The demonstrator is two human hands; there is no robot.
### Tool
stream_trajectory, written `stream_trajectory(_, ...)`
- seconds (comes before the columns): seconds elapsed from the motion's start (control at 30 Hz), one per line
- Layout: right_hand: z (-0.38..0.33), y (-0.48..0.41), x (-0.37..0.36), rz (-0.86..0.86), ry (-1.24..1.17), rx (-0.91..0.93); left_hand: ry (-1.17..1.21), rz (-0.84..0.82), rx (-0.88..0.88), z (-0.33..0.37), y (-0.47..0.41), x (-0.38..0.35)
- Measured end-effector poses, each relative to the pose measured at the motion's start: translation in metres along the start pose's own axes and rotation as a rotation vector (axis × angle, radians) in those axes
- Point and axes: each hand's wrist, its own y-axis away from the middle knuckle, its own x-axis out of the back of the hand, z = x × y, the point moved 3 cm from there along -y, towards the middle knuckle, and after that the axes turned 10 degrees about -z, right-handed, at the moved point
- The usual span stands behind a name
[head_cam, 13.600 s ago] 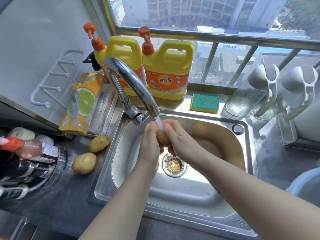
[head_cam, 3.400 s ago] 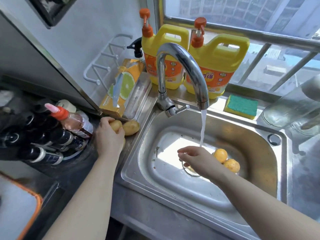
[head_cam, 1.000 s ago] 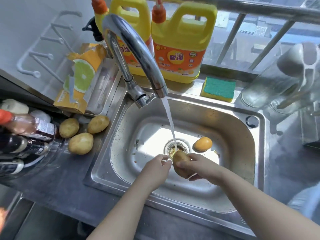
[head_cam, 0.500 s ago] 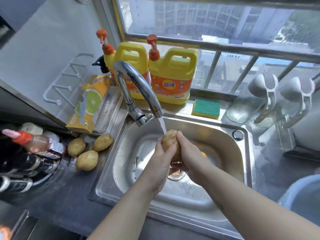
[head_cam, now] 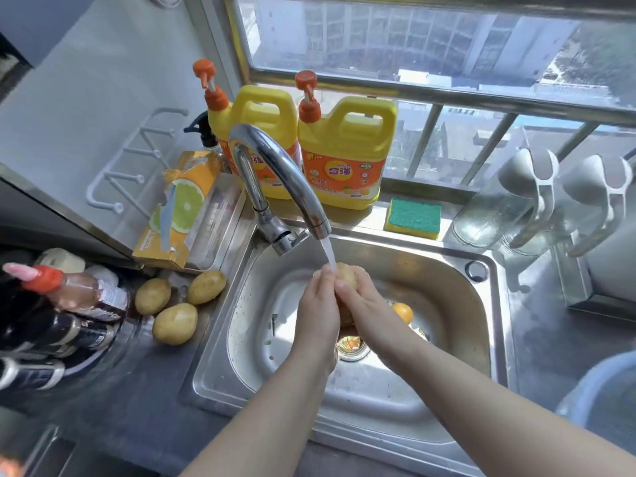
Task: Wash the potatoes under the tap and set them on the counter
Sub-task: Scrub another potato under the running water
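Note:
Over the steel sink (head_cam: pixel 447 256), my left hand (head_cam: pixel 318 309) and my right hand (head_cam: pixel 361 301) together clasp one potato (head_cam: pixel 347 275), which sits mostly hidden between the palms. Water runs from the chrome tap (head_cam: pixel 285 177) onto the potato and my fingertips. Another potato (head_cam: pixel 402 312) lies on the sink floor behind my right hand, partly hidden. Three potatoes rest on the dark counter (head_cam: pixel 137 390) left of the sink: one at the back left (head_cam: pixel 152 296), one at the back right (head_cam: pixel 206 287), one in front (head_cam: pixel 175 323).
Two yellow detergent jugs (head_cam: pixel 344 156) stand behind the tap, a green sponge (head_cam: pixel 413 216) to their right. An orange box (head_cam: pixel 179 208) leans at the back left. Bottles (head_cam: pixel 58 315) crowd the left counter. Glass jars (head_cam: pixel 509 201) stand at the right, a blue basin rim (head_cam: pixel 592 390) lower right.
Both hands have shifted on the potato and now cover more of it under the stream. The three potatoes on the counter have stayed put.

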Motion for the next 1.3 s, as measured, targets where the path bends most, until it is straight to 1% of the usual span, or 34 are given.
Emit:
stream_trajectory(0.13,-0.003,-0.009,0.002,0.065,-0.107,-0.096,-0.078,-0.092,-0.028,-0.009,0.003,-0.001)
stream_trajectory(0.23,-0.002,-0.01,0.004,0.146,-0.156,-0.242,-0.11,-0.188,-0.063,-0.013,0.005,-0.003)
stream_trajectory(0.3,-0.002,-0.007,0.005,0.185,-0.203,-0.307,-0.075,-0.132,-0.063,-0.013,0.005,-0.004)
stream_trajectory(0.37,-0.004,-0.003,0.001,0.184,-0.214,-0.273,-0.03,-0.023,-0.05,-0.01,0.003,-0.004)
stream_trajectory(0.47,0.001,0.001,-0.004,0.152,-0.139,-0.171,0.057,0.068,0.019,-0.007,-0.003,-0.004)
stream_trajectory(0.57,0.002,0.0,-0.009,0.033,-0.119,-0.117,0.046,0.11,0.057,-0.011,-0.008,0.001)
stream_trajectory(0.63,0.003,-0.002,-0.009,0.021,-0.196,-0.132,0.02,0.117,0.045,-0.015,-0.009,0.004)
stream_trajectory(0.7,0.005,-0.005,-0.01,0.062,-0.244,-0.141,-0.007,0.126,0.042,-0.018,-0.005,0.006)
stream_trajectory(0.77,0.006,-0.008,-0.01,0.151,-0.254,-0.147,-0.029,0.099,0.03,-0.019,-0.002,0.007)
stream_trajectory(0.87,0.006,-0.011,-0.009,0.252,-0.302,-0.198,-0.073,-0.007,-0.01,-0.018,0.004,0.006)
stream_trajectory(0.97,0.004,-0.013,-0.003,0.298,-0.405,-0.298,-0.168,-0.178,-0.058,-0.016,0.012,0.006)
stream_trajectory(1.07,0.005,-0.014,0.0,0.285,-0.489,-0.381,-0.248,-0.279,-0.096,-0.015,0.016,0.012)
stream_trajectory(1.17,0.006,-0.013,0.0,0.269,-0.577,-0.402,-0.323,-0.26,-0.118,-0.017,0.011,0.019)
stream_trajectory(1.2,0.005,-0.011,0.0,0.248,-0.583,-0.379,-0.293,-0.228,-0.126,-0.016,0.01,0.019)
stream_trajectory(1.3,0.0,-0.004,-0.001,0.104,-0.514,-0.258,-0.027,-0.121,-0.11,-0.012,0.006,0.017)
